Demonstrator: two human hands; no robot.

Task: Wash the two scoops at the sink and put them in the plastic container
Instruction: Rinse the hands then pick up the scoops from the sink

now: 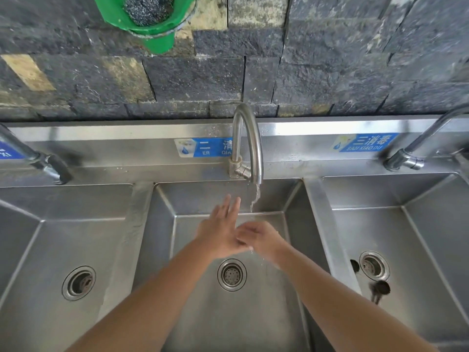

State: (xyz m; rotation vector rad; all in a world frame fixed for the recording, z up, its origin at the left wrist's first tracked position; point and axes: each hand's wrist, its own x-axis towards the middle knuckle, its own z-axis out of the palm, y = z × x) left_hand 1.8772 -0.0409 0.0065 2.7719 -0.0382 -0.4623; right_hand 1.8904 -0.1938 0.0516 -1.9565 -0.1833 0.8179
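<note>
A commercial or canteen-style dishwashing station is indicated by a long stainless-steel sink unit (138, 214) in which three deep basins (253, 313) are set side by side, each fitted with a strainer drain (231, 274) and served by its own swivel tap (247, 138). Blue printed labels are fixed to the steel splashback (291, 129) behind them, one (205, 147) marked "ER" and another (365, 142) marked "SAN XIAO DU", by which the basins are numbered as separate stages. A rough dark stone-tiled wall (330, 72) is seen behind, on which a green plastic holder (157, 36) containing a steel-wool scourer (149, 8) is hung.
</note>
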